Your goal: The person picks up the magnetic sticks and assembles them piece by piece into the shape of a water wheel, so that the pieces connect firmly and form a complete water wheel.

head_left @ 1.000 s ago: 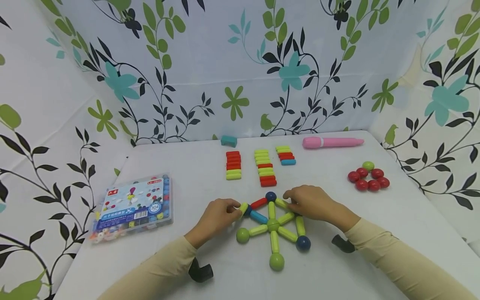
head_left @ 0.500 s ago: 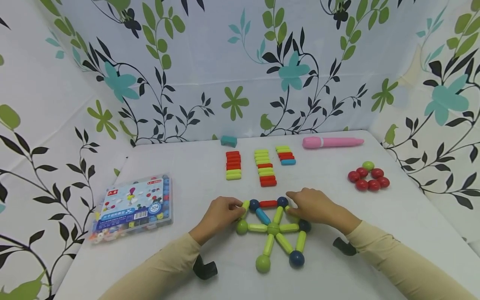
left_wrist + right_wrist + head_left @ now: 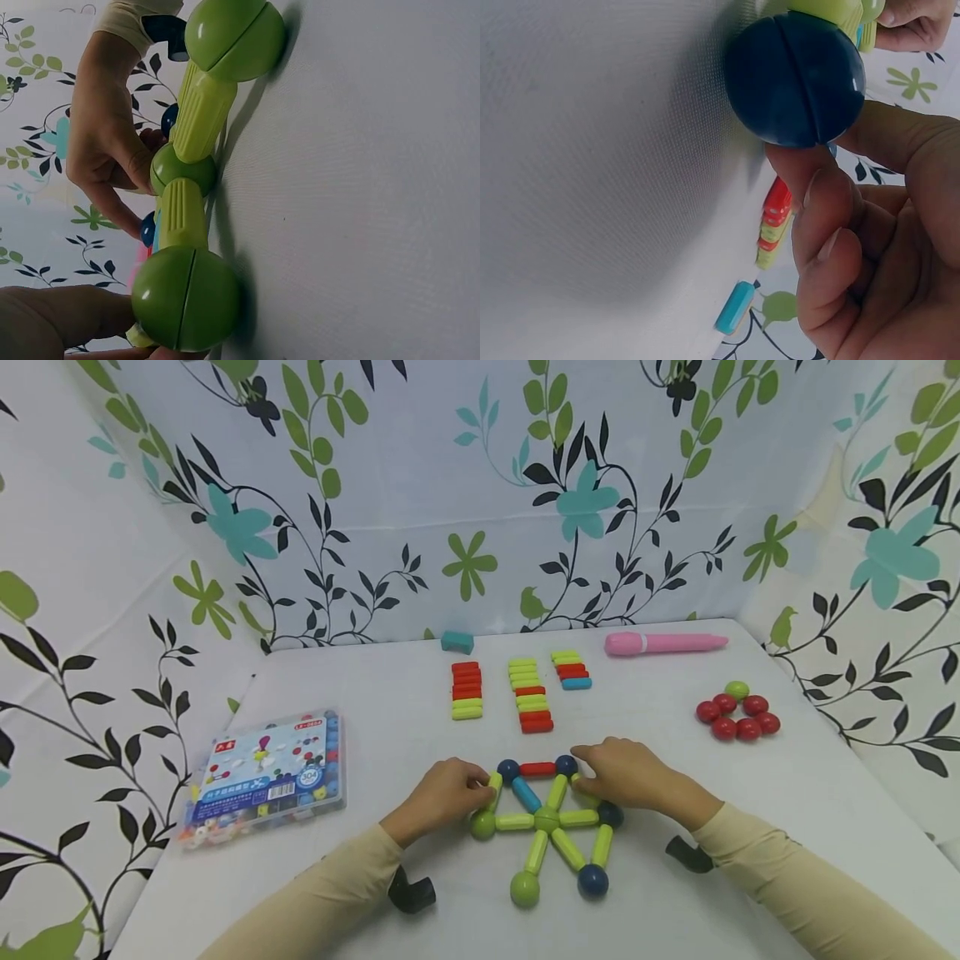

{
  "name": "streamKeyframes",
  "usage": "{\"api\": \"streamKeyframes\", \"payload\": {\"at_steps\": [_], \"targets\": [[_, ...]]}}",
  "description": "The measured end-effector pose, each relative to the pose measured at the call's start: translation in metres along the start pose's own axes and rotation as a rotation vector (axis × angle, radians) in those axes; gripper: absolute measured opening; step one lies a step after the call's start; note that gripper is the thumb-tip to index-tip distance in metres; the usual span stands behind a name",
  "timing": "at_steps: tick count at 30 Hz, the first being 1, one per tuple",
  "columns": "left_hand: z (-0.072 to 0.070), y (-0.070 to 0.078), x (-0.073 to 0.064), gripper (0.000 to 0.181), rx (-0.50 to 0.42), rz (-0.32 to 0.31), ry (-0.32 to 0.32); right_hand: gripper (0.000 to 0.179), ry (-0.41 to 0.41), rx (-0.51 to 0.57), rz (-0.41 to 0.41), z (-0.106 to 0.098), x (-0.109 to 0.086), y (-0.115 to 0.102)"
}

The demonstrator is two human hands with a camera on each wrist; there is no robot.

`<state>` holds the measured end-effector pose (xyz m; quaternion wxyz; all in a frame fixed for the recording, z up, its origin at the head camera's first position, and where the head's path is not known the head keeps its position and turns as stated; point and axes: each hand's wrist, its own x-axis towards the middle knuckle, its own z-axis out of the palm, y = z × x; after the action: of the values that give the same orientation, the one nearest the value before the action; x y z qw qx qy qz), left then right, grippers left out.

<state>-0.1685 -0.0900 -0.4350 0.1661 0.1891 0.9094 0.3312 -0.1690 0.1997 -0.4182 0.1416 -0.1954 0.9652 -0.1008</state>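
Ball-and-stick model (image 3: 547, 819) pt. hidden: L hand (image 3: 444, 795) pinches lime rod (image 3: 494, 783), R hand (image 3: 632, 777) 2nd rod (image 3: 576, 782) (mostly covered).

Soft, even light covers the white table (image 3: 390, 693) up to its far edge, with faint shadows in the head view. Both wrist views look dimmer, with blurred-edged shadows beside the green ball (image 3: 186, 298) and dark blue ball (image 3: 791, 82). Small print on the box (image 3: 262, 768) near the table's left edge is soft.
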Motion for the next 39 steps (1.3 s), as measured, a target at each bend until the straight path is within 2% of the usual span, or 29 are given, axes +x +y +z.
{"api": "streamKeyframes", "payload": {"at_steps": [7,18,21,23,24,26,28,29,31,33,34,36,39], "targets": [[0.0,0.002,0.003,0.028,0.004,-0.017,-0.077,0.053,0.014,-0.004,-0.005,0.001,-0.002,0.0],[0.001,0.003,0.01,0.031,0.03,-0.019,-0.099,0.051,0.01,0.02,-0.011,0.002,-0.005,0.001],[0.002,0.004,0.009,0.031,0.062,-0.023,-0.075,0.05,0.02,0.018,-0.018,0.003,-0.006,0.001],[0.004,0.007,0.006,0.03,0.136,-0.003,-0.014,0.049,0.029,0.023,-0.03,0.003,-0.006,0.001],[0.005,0.01,0.002,0.029,0.175,0.021,0.021,0.049,0.034,0.027,-0.034,0.003,-0.006,0.001],[0.006,0.017,-0.006,0.023,0.251,0.12,0.071,0.047,0.07,0.019,-0.053,0.002,-0.006,0.001],[0.008,0.025,-0.015,0.019,0.323,0.28,0.059,0.045,0.108,0.011,-0.09,0.002,-0.005,0.002],[0.009,0.029,-0.019,0.018,0.344,0.371,0.016,0.043,0.128,-0.004,-0.116,0.002,-0.005,0.002],[0.012,0.035,-0.026,0.019,0.398,0.552,-0.111,0.041,0.157,-0.036,-0.171,0.002,-0.004,0.002],[0.016,0.038,-0.032,0.021,0.454,0.678,-0.226,0.038,0.154,-0.042,-0.229,0.003,-0.003,0.003],[0.017,0.039,-0.034,0.022,0.476,0.717,-0.266,0.037,0.15,-0.044,-0.254,0.003,-0.002,0.003],[0.017,0.038,-0.036,0.021,0.518,0.739,-0.305,0.035,0.137,-0.039,-0.278,0.004,-0.002,0.004],[0.013,0.035,-0.039,0.017,0.529,0.689,-0.308,0.031,0.128,-0.033,-0.28,0.003,-0.002,0.007]]}}
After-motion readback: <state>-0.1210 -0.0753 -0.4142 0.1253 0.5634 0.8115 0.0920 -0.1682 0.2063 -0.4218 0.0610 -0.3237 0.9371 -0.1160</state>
